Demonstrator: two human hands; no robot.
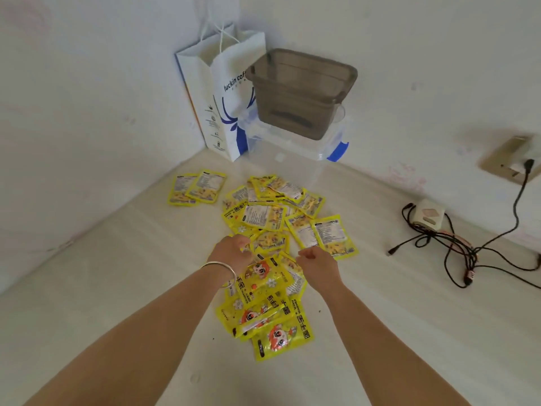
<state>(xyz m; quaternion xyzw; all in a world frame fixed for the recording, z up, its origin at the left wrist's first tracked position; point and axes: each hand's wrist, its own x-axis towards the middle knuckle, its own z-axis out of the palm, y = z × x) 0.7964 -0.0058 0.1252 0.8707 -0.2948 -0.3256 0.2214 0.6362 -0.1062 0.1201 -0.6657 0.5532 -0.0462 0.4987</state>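
Left hand [231,251], bracelet [219,266] on its wrist, curls its fingers onto a packet [247,248] mid-pile. Right hand [317,260] is curled at its 3 o'clock; cannot tell if it holds anything. Yellow packets [263,212] are heaped on the floor [117,288]. From the pile: brown bin [301,92] at 12 o'clock, paper bag [216,98] at 11, cables [456,241] at 3.

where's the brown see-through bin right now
In the head view the brown bin is top centre in the wall corner, standing on a clear box, with the white paper bag at its left and the yellow packets nearer the camera.
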